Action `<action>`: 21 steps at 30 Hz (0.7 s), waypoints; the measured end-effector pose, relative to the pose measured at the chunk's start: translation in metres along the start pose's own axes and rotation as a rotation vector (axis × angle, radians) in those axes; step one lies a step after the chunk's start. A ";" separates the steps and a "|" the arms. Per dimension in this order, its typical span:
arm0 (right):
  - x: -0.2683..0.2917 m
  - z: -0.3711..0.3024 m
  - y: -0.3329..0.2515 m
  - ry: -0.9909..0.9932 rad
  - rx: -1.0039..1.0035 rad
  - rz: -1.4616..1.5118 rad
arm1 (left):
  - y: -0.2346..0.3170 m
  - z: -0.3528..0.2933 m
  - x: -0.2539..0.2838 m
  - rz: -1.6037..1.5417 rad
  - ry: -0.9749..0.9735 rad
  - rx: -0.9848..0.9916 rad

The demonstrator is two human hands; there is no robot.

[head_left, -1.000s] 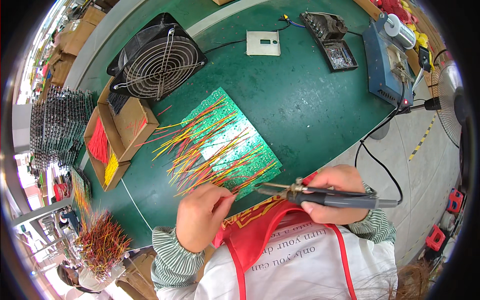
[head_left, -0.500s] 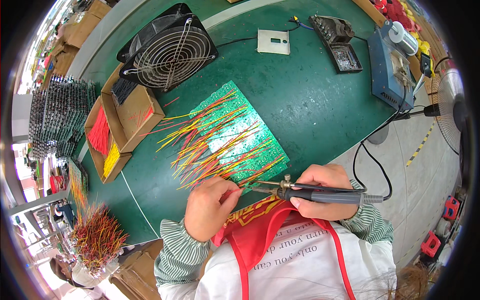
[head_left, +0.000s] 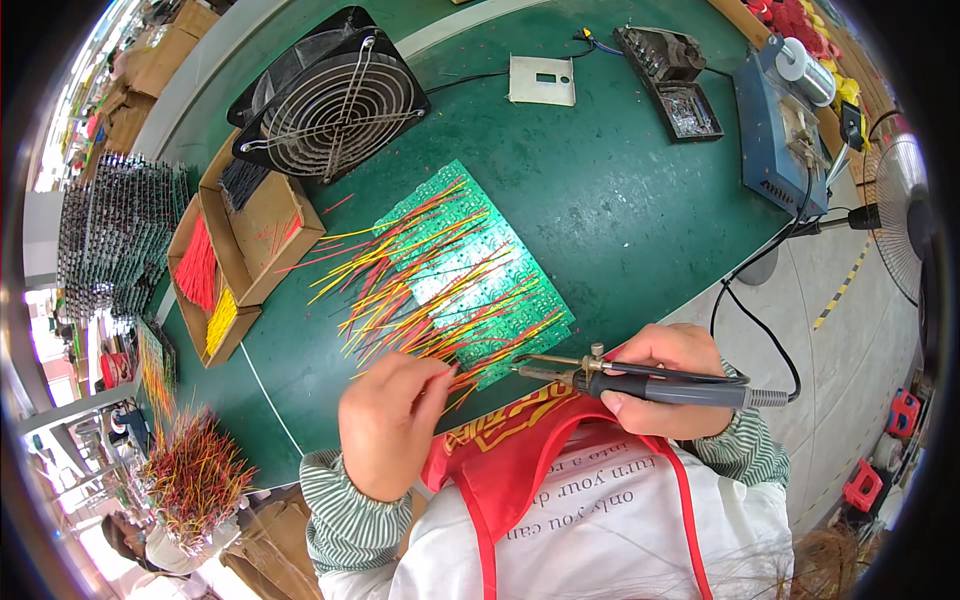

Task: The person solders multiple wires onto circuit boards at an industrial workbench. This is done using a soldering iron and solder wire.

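Note:
A green circuit board panel lies on the table in front of me, with rows of red, yellow and dark wires fanned out over its left side. My right hand is wrapped round a grey soldering iron that has a thin metal feed tube clamped above its tip. The tip points left, close to the panel's near corner. Left of that corner, my left hand has thumb and forefinger pinched beside the nearest wire ends; what they hold, if anything, I cannot make out.
A cardboard box of sorted wires stands at left, behind it a black fan. A blue solder-feeding station with a spool is at far right, beside a dark tray. The iron's black cable hangs over the table edge.
My left hand has drawn back to the left from the panel's near corner; the red wire at its fingertips no longer shows there. The iron has shifted slightly right.

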State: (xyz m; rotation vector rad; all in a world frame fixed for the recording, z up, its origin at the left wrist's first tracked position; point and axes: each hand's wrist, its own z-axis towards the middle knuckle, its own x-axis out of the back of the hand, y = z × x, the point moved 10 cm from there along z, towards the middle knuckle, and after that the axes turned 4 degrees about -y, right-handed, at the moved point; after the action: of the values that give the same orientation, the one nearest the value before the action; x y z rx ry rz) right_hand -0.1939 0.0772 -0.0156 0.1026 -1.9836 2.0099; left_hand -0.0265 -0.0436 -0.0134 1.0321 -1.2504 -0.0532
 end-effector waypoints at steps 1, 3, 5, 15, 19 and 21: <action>0.002 -0.001 0.000 0.009 0.001 -0.019 | 0.007 0.001 0.003 0.020 0.028 -0.029; 0.006 -0.003 -0.001 0.030 0.015 -0.021 | 0.013 0.008 -0.012 0.007 -0.032 -0.040; 0.008 -0.004 -0.001 0.051 0.028 -0.022 | 0.010 0.010 -0.031 -0.012 -0.111 -0.035; 0.009 -0.002 0.003 0.050 0.019 -0.035 | 0.002 0.014 -0.043 -0.037 -0.147 0.001; 0.007 0.000 0.007 0.041 0.000 -0.014 | -0.001 0.015 -0.044 -0.045 -0.148 0.009; 0.007 0.000 0.007 0.037 -0.001 -0.032 | 0.000 0.015 -0.045 -0.032 -0.137 0.008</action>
State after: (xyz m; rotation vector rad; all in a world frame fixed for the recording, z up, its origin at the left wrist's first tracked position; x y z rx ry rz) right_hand -0.2020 0.0787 -0.0204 0.0958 -1.9484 1.9767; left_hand -0.0548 -0.0280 -0.0475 1.0694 -1.3588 -0.1454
